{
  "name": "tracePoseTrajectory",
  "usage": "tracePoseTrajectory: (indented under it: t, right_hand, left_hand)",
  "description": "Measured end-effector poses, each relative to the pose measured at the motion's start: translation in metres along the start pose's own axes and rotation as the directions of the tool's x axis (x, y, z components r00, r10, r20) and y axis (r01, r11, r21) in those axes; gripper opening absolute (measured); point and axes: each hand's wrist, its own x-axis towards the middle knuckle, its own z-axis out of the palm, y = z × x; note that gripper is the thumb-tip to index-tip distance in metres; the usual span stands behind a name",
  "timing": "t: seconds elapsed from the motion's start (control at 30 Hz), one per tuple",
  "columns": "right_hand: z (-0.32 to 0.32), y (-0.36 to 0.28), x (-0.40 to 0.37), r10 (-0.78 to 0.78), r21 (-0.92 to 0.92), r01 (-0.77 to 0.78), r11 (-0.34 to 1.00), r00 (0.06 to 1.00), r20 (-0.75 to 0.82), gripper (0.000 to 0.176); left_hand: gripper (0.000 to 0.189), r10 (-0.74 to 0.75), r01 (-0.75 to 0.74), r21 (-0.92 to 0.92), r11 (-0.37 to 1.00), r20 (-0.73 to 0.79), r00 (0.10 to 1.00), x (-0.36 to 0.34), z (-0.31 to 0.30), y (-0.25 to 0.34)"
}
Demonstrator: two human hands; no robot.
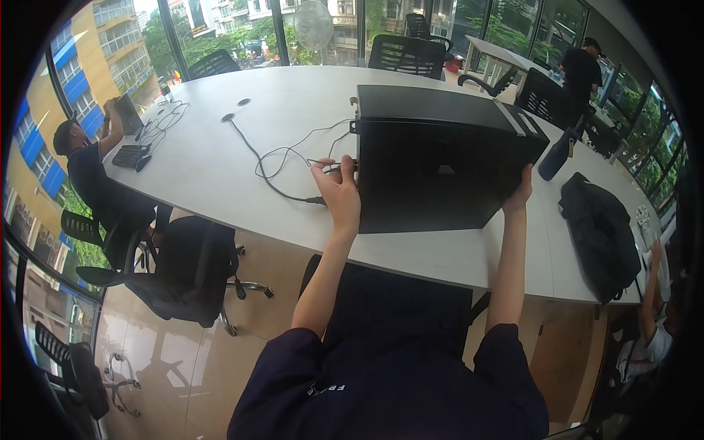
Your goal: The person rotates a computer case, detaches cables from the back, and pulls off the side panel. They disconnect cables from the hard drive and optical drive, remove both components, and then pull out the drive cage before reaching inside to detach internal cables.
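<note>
A black computer case stands on the white table, its broad side facing me. At the case's left end, my left hand has its fingers closed around a cable plug or connector at the rear ports; the exact part is too small to name. Thin cables run from there across the tabletop. A thicker black cable comes from a round table grommet, and its plug end lies beside my left wrist. My right hand presses against the right end of the case, fingers partly hidden behind it.
A dark bottle and a black bag are on the table at the right. One person sits at the left with a monitor; another stands at the back right. A third person's arm shows at the right edge. Office chairs surround the table.
</note>
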Motion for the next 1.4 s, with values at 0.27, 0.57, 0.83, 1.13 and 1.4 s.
tracePoseTrajectory:
  t: [0.27,0.57,0.83,1.13,1.4]
  right_hand:
    - [-0.002,0.002,0.002,-0.010,0.001,0.010,1.000,0.999,0.039,0.075]
    - [-0.001,0.001,0.002,-0.009,0.003,0.009,1.000,0.999,0.040,0.076]
    - [-0.005,0.003,0.001,-0.002,0.011,0.001,1.000,0.998,0.070,0.069]
    - [-0.006,0.004,0.004,-0.013,0.024,0.012,1.000,1.000,0.028,0.076]
    - [-0.006,0.005,0.004,0.005,0.033,-0.005,0.999,1.000,-0.016,0.075]
  left_hand:
    - [0.031,0.022,-0.022,0.015,1.000,-0.011,1.000,0.001,-0.002,-0.002]
    - [0.030,0.058,-0.057,0.033,0.998,-0.034,0.998,0.000,-0.001,-0.004]
    - [0.024,-0.012,-0.005,-0.117,0.993,-0.148,0.989,0.009,-0.010,-0.009]
    - [0.038,-0.149,0.110,0.313,0.943,0.105,0.983,0.031,-0.058,0.004]
    - [0.067,-0.291,0.053,0.756,0.652,0.185,0.939,0.022,-0.068,0.008]
